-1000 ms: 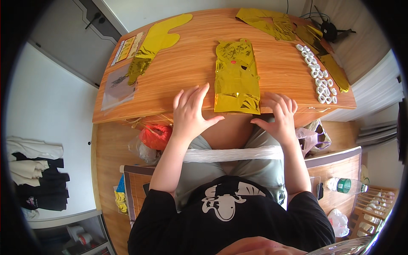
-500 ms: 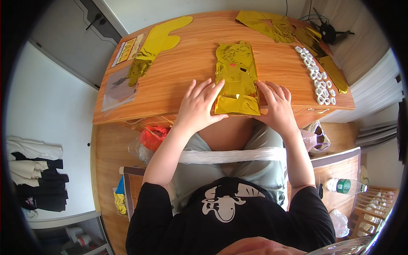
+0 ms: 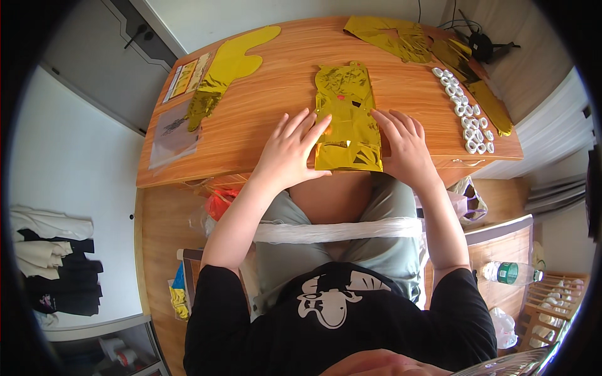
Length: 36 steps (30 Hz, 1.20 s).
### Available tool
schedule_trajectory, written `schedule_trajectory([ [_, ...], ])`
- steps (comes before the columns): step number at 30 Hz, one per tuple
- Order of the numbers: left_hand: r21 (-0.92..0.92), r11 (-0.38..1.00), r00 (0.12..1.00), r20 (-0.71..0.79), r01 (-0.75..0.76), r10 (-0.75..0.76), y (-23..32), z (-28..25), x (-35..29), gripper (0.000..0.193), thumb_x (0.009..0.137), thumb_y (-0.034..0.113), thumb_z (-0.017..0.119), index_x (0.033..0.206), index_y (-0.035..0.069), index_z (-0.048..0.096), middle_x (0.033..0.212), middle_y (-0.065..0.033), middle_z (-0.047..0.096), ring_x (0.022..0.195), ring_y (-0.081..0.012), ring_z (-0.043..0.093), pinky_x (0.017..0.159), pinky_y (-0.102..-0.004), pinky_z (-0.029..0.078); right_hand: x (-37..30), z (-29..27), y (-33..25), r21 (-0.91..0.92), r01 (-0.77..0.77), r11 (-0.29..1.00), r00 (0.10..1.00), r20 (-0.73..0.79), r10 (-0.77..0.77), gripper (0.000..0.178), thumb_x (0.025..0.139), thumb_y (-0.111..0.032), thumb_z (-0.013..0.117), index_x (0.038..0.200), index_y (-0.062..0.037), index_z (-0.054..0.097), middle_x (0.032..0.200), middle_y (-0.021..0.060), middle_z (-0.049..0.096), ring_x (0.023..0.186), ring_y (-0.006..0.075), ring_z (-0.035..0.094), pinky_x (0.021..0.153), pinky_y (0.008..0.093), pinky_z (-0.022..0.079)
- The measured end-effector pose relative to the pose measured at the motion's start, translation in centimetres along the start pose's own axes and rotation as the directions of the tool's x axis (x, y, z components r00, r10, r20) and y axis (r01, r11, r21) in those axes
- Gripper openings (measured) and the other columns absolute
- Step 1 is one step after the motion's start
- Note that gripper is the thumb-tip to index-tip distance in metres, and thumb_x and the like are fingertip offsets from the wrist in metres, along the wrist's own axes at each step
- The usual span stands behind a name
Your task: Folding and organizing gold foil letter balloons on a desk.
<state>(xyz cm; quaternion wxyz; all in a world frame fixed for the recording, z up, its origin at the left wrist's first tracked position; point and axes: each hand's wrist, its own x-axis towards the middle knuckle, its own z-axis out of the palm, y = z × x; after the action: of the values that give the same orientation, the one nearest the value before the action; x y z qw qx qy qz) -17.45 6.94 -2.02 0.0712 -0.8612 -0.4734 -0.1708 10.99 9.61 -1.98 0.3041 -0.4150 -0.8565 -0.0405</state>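
Note:
A flat, folded gold foil sheet, apparently a foil balloon (image 3: 347,125), lies in front of me at the table's near edge, with a red spot and a dark patch on it. My left hand (image 3: 291,147) rests along its left edge, fingers spread, the index fingertip on the foil. My right hand (image 3: 406,144) lies by its right edge, fingers stretched out, the fingertips at the foil's side. Neither hand grips anything that shows. The thumbs are near the foil's lower corners.
More gold foil (image 3: 235,59) lies at the table's far left, another piece (image 3: 389,37) at the far right. Several small white rolls (image 3: 467,113) stand in rows on the right. A clear bag (image 3: 172,138) lies left. White strands (image 3: 338,230) stretch across my lap.
My right fingertips have shifted slightly up along the foil's right edge. The foil looks flatter and straighter at its sides. The view has moved a little.

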Motion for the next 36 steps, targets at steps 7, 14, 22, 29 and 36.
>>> schedule_trajectory([
  [7, -0.018, 0.998, 0.997, 0.040, -0.067, 0.068, 0.1, -0.5, 0.0, 0.107, 0.071, 0.045, 0.090, 0.159, 0.020, 0.034, 0.146, -0.0182, 0.054, 0.142, -0.0334, 0.045, 0.124, -0.0535, 0.030, -0.2, 0.0, 0.4, 0.025, 0.007, 1.000, 0.990, 0.140, -0.011, 0.076, 0.077, -0.012, 0.077, 0.148, -0.0113, 0.049, 0.135, 0.0124, 0.062, 0.141, 0.0327, 0.047, 0.119, 0.0511, 0.031],
  [14, -0.088, 0.988, 0.992, -0.007, -0.126, 0.126, 0.0, 0.1, -1.6, 0.089, 0.072, 0.023, 0.087, 0.151, 0.018, 0.047, 0.132, -0.0155, 0.059, 0.124, -0.0332, 0.059, 0.116, -0.0483, 0.043, -1.6, -0.7, -0.4, 0.096, 0.055, 0.994, 0.981, 0.180, -0.072, 0.069, 0.074, -0.005, 0.072, 0.141, -0.0093, 0.056, 0.135, 0.0128, 0.062, 0.142, 0.0325, 0.048, 0.122, 0.0522, 0.032],
  [22, -0.145, 0.979, 0.988, -0.085, -0.143, 0.132, 0.1, 0.0, -2.3, 0.068, 0.071, 0.007, 0.082, 0.135, 0.020, 0.065, 0.135, -0.0094, 0.055, 0.115, -0.0285, 0.063, 0.099, -0.0452, 0.052, -2.8, -0.1, -0.3, 0.233, 0.052, 0.971, 0.989, 0.123, -0.082, 0.060, 0.070, 0.002, 0.071, 0.128, -0.0080, 0.065, 0.135, 0.0127, 0.061, 0.125, 0.0344, 0.059, 0.113, 0.0485, 0.045],
  [29, -0.078, 0.979, 0.980, -0.086, -0.188, 0.181, 0.1, 0.0, -2.3, 0.068, 0.071, 0.009, 0.081, 0.136, 0.022, 0.065, 0.136, -0.0024, 0.058, 0.117, -0.0238, 0.060, 0.099, -0.0419, 0.051, -2.6, -0.1, -0.4, 0.196, 0.104, 0.975, 0.987, 0.102, -0.126, 0.058, 0.072, 0.003, 0.071, 0.129, -0.0076, 0.066, 0.134, 0.0120, 0.064, 0.128, 0.0333, 0.059, 0.111, 0.0480, 0.046],
  [36, -0.035, 0.978, 0.974, -0.106, -0.207, 0.202, 0.1, 0.2, -2.6, 0.066, 0.074, 0.010, 0.079, 0.137, 0.021, 0.064, 0.136, 0.0001, 0.062, 0.125, -0.0224, 0.057, 0.103, -0.0408, 0.050, -2.3, 0.1, -0.8, 0.115, 0.162, 0.980, 0.983, 0.068, -0.170, 0.052, 0.078, -0.005, 0.073, 0.129, -0.0087, 0.066, 0.131, 0.0101, 0.067, 0.128, 0.0313, 0.061, 0.114, 0.0507, 0.043],
])
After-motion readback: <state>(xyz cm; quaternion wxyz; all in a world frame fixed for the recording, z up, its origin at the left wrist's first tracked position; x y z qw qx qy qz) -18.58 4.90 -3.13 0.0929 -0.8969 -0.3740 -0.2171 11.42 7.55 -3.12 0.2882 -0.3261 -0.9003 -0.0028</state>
